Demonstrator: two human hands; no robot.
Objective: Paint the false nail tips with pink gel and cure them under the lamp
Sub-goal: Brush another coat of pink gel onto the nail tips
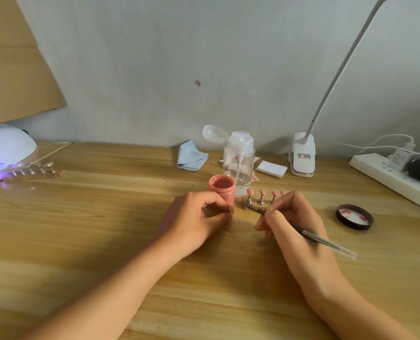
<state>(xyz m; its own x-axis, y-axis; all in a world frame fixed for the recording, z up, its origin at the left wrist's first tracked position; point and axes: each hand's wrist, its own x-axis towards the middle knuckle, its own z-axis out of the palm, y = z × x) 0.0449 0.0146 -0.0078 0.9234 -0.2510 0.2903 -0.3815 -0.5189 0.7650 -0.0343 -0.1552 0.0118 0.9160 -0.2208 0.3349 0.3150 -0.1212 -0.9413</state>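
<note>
An open jar of pink gel (221,190) stands mid-table, and my left hand (194,218) grips its lower part. Just right of it, a stand (260,201) carries several pink-painted nail tips on metal posts. My right hand (291,217) holds a thin brush (326,241) like a pen, its front end pointing left at the stand's base; the bristles are hard to make out. At the far left the white curing lamp (7,143) glows violet, with a second stand of clear tips (33,171) half inside its mouth.
The jar's black lid (354,217) lies to the right. Behind the jar are a clear pump bottle (238,160), a blue cloth (191,155), white pads (271,168) and a clip desk lamp (302,155). A white power strip (395,180) runs along the right edge.
</note>
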